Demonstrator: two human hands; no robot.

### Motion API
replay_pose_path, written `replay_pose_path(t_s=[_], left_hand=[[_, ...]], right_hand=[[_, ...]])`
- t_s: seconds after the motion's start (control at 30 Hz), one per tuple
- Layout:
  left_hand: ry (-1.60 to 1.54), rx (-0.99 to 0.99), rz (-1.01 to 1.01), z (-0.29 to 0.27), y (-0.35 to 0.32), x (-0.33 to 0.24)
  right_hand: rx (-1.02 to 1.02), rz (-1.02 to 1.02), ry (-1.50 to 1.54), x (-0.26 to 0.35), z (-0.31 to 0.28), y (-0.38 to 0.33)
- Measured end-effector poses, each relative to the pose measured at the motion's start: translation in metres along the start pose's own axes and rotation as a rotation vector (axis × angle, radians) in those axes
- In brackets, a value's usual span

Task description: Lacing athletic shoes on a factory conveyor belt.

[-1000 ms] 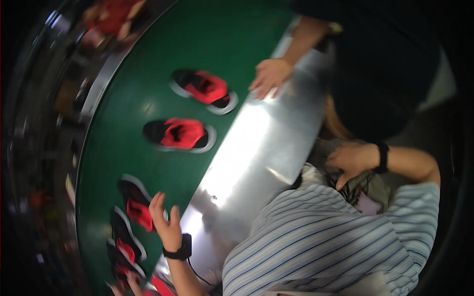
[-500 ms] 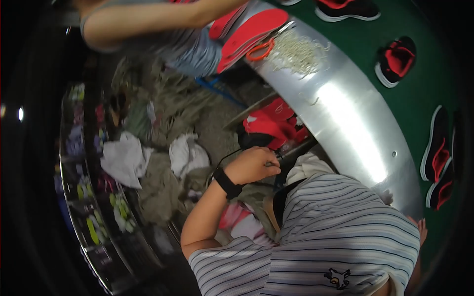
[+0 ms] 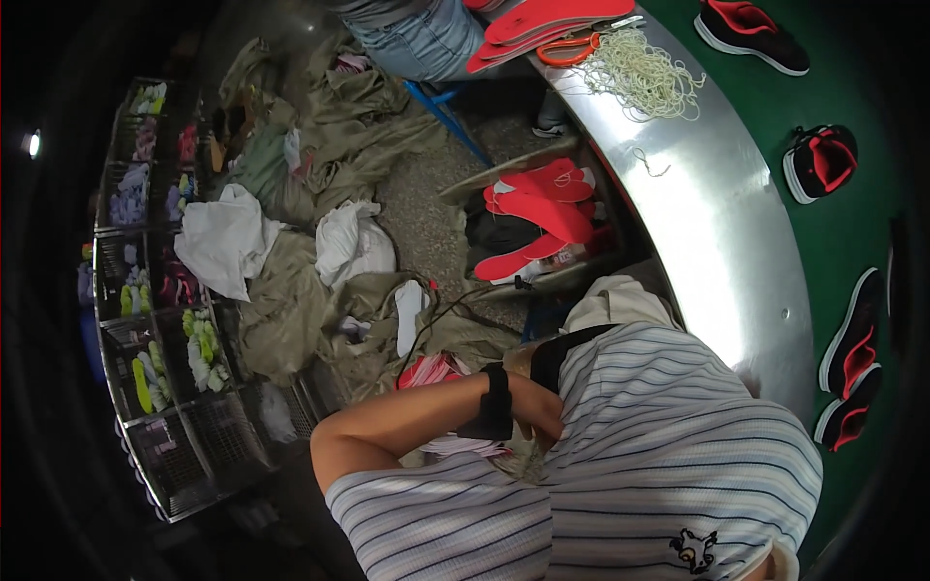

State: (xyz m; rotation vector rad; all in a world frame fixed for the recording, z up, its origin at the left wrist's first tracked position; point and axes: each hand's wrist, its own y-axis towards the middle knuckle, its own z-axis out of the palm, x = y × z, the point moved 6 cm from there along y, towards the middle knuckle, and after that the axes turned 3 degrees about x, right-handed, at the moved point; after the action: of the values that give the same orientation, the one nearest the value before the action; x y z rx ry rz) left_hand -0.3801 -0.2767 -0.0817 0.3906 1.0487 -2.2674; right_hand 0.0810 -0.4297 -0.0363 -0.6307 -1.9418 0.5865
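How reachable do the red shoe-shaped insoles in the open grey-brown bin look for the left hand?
Probably yes: the left hand is tucked by the white striped shirt but close, and nothing visible covers the red shoe-shaped insoles in the open grey-brown bin. What it grips, if anything, is hidden.

Left hand point(image 3: 539, 405): fingertips out of sight by striped shirt point(image 3: 668, 407), grip unreadable. Top edge cuts jeans-clad co-worker point(image 3: 421, 44), red insoles point(image 3: 542, 21), uppermost dark shoe point(image 3: 760, 41). Wire rack point(image 3: 189, 484): lower contents too dim.
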Motion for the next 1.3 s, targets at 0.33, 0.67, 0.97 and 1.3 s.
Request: replay_pose_path(t_s=[0.33, 0.67, 0.97, 1.3], left_hand=[[1.216, -0.279, -0.747, -0.127, -0.103, 0.013], [1.333, -1.038, 0.354, -0.164, -0.1, -0.314], [1.22, -0.856, 0.736, -0.236, 0.104, -0.481], [1.64, -0.919, 0.56, -0.169, 0.108, -0.499]], right_hand=[[-0.125, 0.051, 0.138, 0.09, 0.022, 0.012], [-0.295, -0.182, 0.09, 0.141, -0.091, 0.057], [-0.495, -0.297, 0.054, 0.158, -0.145, 0.171], [-0.809, -0.552, -0.259, 0.211, -0.107, 0.168]])
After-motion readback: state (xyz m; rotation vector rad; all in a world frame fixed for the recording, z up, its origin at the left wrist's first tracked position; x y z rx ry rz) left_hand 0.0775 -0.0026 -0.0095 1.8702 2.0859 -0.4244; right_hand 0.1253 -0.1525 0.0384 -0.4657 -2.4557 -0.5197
